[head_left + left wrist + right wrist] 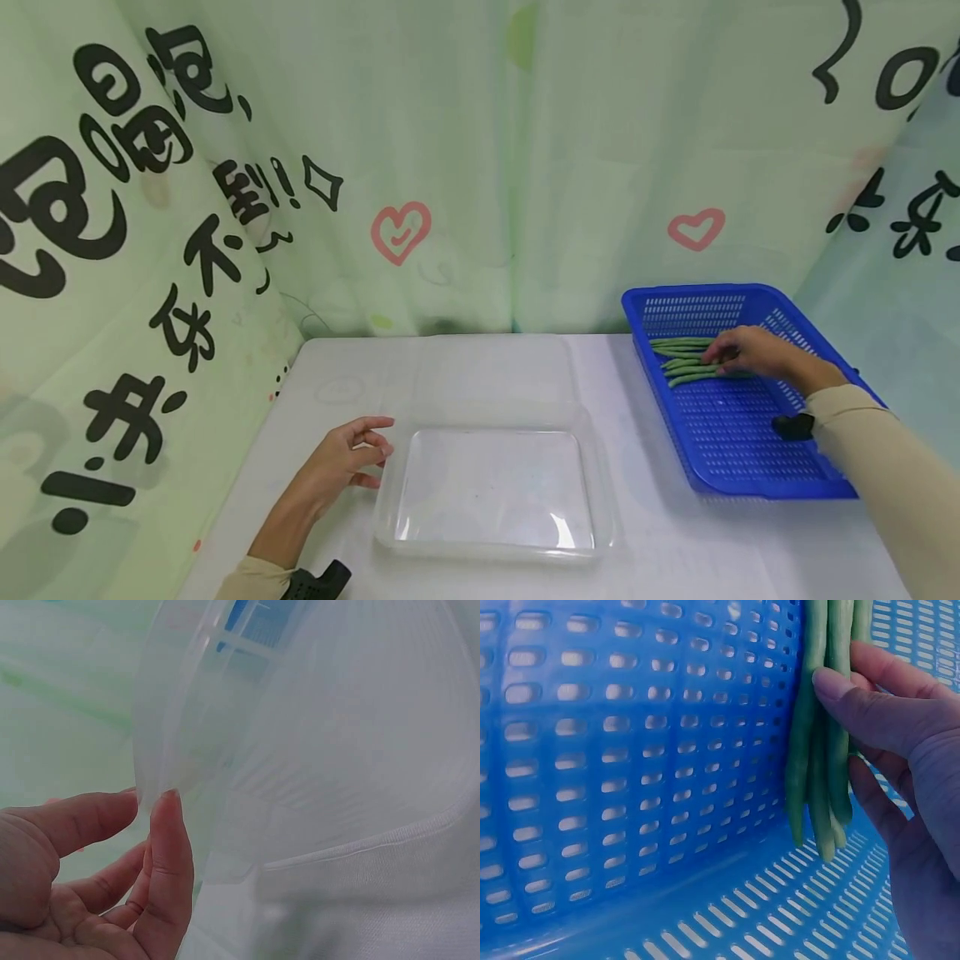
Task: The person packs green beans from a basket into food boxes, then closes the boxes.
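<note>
Several long green beans (pixel 681 364) lie side by side in the blue basket (pixel 720 467), toward its far left part. My right hand (pixel 753 354) is inside the basket and holds some of them. In the right wrist view, the thumb (pixel 836 686) lies across the beans (pixel 799 765) with fingers behind them. A clear plastic container (pixel 495 492) stands on the table. At its left edge, my left hand (pixel 341 462) pinches the rim; in the left wrist view, thumb and fingertip (pixel 171 814) meet at the container's rim (pixel 161 735).
A white cloth (pixel 480 375) covers the table. Pale green curtains (pixel 480 167) with black writing and red hearts hang behind and at both sides. The basket's slotted walls rise around the beans, right of the container.
</note>
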The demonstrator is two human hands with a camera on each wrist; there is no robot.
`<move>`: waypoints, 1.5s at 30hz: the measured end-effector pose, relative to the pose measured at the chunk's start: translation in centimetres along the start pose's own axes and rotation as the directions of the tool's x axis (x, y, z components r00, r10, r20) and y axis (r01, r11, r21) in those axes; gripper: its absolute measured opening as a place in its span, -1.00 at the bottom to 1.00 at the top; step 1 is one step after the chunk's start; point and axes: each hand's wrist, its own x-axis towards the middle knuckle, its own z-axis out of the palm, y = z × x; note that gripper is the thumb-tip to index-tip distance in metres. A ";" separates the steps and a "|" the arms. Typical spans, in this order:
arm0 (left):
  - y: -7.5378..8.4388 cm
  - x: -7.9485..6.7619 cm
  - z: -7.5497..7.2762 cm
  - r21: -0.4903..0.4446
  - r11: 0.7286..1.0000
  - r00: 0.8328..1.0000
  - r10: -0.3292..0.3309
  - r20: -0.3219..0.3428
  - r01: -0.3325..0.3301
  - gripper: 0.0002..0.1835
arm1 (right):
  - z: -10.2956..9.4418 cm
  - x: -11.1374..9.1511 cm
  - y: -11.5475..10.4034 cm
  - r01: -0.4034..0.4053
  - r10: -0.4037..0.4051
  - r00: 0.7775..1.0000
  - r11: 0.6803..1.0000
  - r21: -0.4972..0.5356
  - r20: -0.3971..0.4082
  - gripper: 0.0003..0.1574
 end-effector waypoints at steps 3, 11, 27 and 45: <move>0.0 0.0 0.0 0.002 1.000 1.000 0.002 0.001 -0.002 -0.39 | -0.1 -0.2 0.0 0.009 -0.010 1.000 1.000 -0.019 -0.011 -0.75; 0.1 0.0 0.0 -0.002 1.000 1.000 0.012 0.009 -0.012 -0.38 | -1.3 -1.4 -1.6 -0.013 0.009 0.998 0.998 -0.062 -0.063 -0.76; 0.3 -0.2 0.2 0.008 1.000 1.000 0.012 0.015 -0.013 -0.39 | -2.8 -3.0 -6.5 0.066 -0.069 0.986 0.998 -0.023 -0.154 -0.71; 0.3 -0.2 0.1 -0.001 1.000 1.000 0.021 0.021 -0.021 -0.37 | -1.4 -2.4 -14.6 0.370 -0.344 0.925 0.913 0.171 -0.164 -0.71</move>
